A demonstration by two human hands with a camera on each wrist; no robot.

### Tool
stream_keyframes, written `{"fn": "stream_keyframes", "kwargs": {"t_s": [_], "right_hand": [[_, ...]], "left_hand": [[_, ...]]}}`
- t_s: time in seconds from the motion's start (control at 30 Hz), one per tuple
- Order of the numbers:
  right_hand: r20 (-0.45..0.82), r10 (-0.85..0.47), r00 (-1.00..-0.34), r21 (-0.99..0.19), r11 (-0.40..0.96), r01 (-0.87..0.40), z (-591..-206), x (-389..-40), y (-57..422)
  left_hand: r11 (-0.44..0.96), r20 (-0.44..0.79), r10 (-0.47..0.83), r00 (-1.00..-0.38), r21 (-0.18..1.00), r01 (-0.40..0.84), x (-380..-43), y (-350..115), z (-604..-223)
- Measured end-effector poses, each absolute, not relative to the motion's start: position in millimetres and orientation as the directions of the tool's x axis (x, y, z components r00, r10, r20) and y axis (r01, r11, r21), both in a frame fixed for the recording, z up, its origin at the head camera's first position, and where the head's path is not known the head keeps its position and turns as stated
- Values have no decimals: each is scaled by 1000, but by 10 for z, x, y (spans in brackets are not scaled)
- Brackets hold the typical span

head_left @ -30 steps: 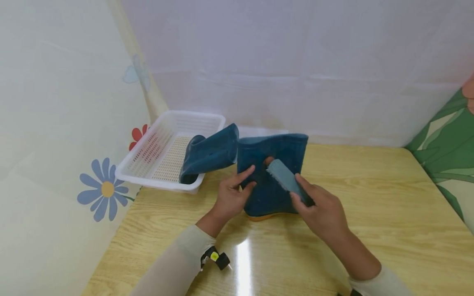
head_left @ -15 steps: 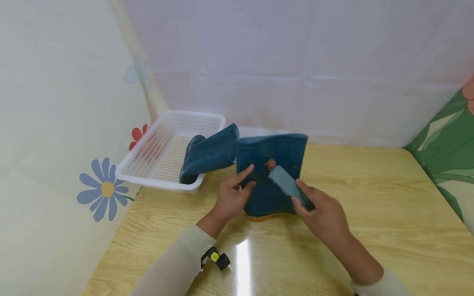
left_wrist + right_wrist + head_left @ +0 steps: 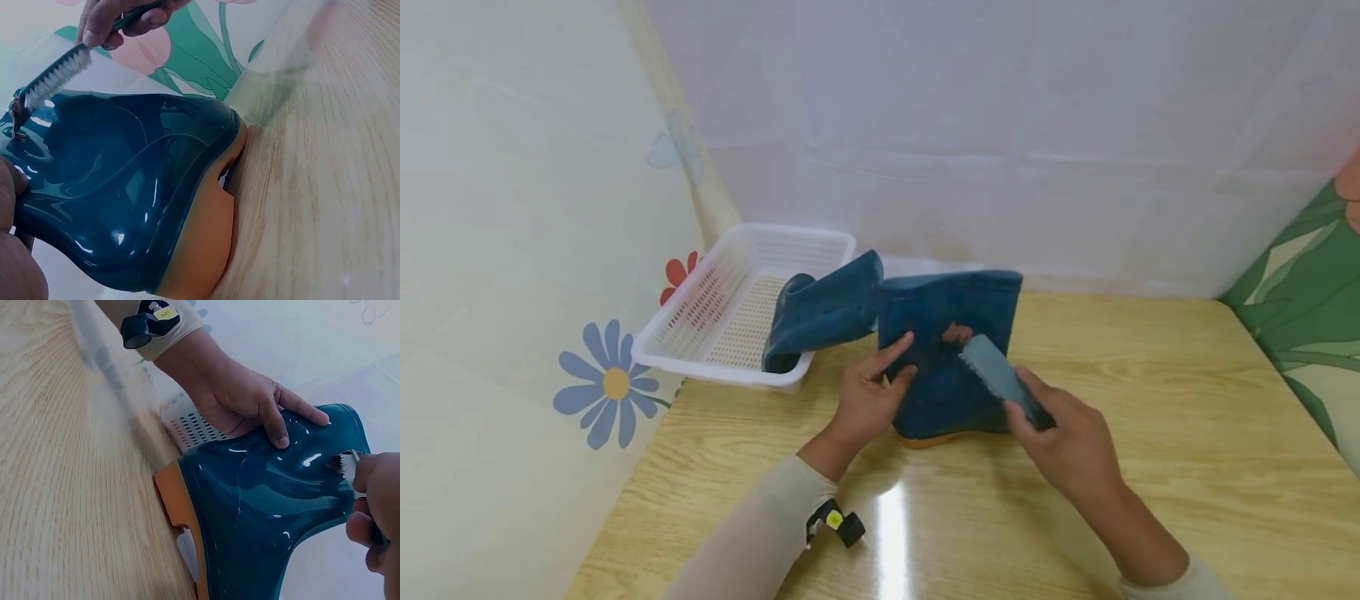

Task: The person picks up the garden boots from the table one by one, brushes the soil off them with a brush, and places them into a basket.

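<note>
A dark teal rain boot (image 3: 936, 392) with an orange sole stands upright on the table, its shaft opening at the top. My left hand (image 3: 871, 400) grips the near left side of its shaft, thumb and forefinger lying on the outer face. My right hand (image 3: 1067, 433) holds a scrubbing brush (image 3: 992, 367) by its handle. White bristles show in the left wrist view, touching a reddish-brown smear (image 3: 19, 119) on the boot's shaft. In the head view the smear sits just above the brush's tip.
A white plastic basket (image 3: 655, 350) with slotted walls stands at the back left. The second rain boot (image 3: 831, 312) leans in it, its shaft over the right rim. A pale wall sheet hangs behind the wooden table (image 3: 1150, 400).
My right hand has drawn the brush to the right and slightly down across the boot. More of the brown smear shows, stretched toward the right. The left hand and boot have hardly moved.
</note>
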State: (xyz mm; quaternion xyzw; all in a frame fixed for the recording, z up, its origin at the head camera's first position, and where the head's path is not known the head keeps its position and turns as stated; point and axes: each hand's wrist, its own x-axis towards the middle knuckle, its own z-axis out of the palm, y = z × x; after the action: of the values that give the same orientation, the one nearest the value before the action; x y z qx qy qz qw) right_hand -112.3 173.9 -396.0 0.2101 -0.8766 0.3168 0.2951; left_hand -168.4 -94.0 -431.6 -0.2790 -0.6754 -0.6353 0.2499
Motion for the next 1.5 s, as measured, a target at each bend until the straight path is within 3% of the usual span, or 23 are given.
{"fn": "stream_keyframes", "kwargs": {"t_s": [0.6,1.0,1.27,1.5], "right_hand": [[796,-153,-585,-361,656,-663,-3982,-1113,1739],[705,-212,-677,-383,689,-615,-3924,-1193,1605],[567,-217,-795,-441,735,-515,-3924,-1109,1584],[562,-216,-798,-435,744,-508,-3991,-1087,1661]], "left_hand": [[70,696,75,-714,710,700,-1680,-947,-4294],[111,728,98,-678,669,735,-1673,-962,-4300],[77,711,88,-698,694,716,-1655,-964,-4310],[69,684,86,-725,722,689,-1660,-955,-4305]]}}
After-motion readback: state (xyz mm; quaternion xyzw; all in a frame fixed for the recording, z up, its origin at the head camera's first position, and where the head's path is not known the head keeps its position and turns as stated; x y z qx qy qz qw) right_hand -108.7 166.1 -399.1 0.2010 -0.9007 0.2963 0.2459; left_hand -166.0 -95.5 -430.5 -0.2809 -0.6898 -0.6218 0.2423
